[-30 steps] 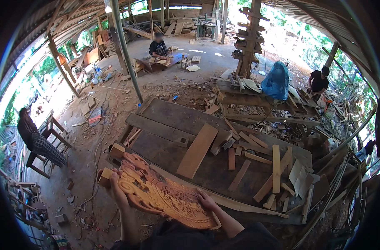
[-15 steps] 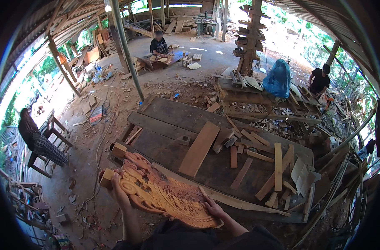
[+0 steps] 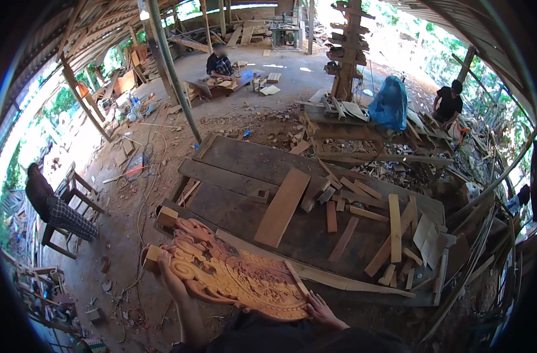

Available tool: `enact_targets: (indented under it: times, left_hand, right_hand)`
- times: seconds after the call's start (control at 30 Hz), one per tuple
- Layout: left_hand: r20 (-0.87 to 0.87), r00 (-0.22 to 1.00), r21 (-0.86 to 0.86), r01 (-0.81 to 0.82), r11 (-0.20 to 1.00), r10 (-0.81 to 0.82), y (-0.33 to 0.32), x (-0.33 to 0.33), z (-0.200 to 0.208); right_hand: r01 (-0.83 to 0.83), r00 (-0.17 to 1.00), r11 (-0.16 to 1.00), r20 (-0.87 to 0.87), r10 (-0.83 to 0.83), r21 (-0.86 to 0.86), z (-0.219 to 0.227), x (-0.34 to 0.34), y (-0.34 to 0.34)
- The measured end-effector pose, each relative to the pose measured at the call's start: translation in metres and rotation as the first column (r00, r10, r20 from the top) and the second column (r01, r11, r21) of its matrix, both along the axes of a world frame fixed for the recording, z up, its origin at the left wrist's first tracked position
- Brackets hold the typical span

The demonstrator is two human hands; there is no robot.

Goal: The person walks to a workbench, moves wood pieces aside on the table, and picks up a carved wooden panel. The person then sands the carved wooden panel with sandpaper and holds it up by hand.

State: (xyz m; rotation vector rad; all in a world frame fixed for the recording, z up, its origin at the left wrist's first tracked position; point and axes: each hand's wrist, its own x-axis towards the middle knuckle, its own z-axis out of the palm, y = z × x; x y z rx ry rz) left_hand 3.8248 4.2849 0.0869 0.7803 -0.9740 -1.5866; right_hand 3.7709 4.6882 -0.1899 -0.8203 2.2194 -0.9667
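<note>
Gripping left hand (image 3: 169,273): I see it curled around one end of the carved panel (image 3: 245,276)
Right hand (image 3: 322,310): fingers nearly straight, touching the opposite edge
Panel: between both hands
Workbench (image 3: 230,203): beyond them

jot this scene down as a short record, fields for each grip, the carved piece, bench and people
left grip: closed on the carved panel at its left end
right grip: open against the carved panel's right end
carved panel: orange-brown wood, curling scrollwork at left
workbench: dark, loose planks on top
people: at left, back and right
</note>
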Motion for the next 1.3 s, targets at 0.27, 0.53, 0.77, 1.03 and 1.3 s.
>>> enact_targets:
  times: [0.27, 0.53, 0.77, 1.03, 1.3]
  left_hand:
    - [-0.045, 0.998, 0.017, 0.038, 0.999, -0.037, 0.003, 0.000, 0.003]
    - [-0.066, 0.998, -0.004, 0.021, 1.000, -0.021, 0.006, -0.001, 0.004]
    - [-0.094, 0.992, -0.023, 0.084, 0.996, -0.086, 0.014, 0.001, 0.009]
    - [-0.042, 0.999, -0.003, 0.014, 1.000, -0.014, 0.014, -0.002, 0.006]
    - [0.022, 1.000, 0.073, 0.002, 0.997, -0.004, 0.012, 0.007, -0.001]
  right_hand:
    - [0.032, 0.994, 0.998, -0.105, -0.038, -0.062, -0.003, 0.020, 0.012]
    - [0.222, 0.973, 0.970, -0.094, -0.212, 0.103, -0.013, 0.033, 0.006]
    - [0.216, 0.970, 0.976, -0.121, -0.211, 0.027, -0.018, 0.031, -0.001]
    - [0.442, 0.889, 0.895, 0.104, -0.445, 0.055, 0.000, 0.028, -0.011]
    - [0.690, 0.714, 0.722, 0.115, -0.691, 0.049, -0.014, 0.019, -0.015]
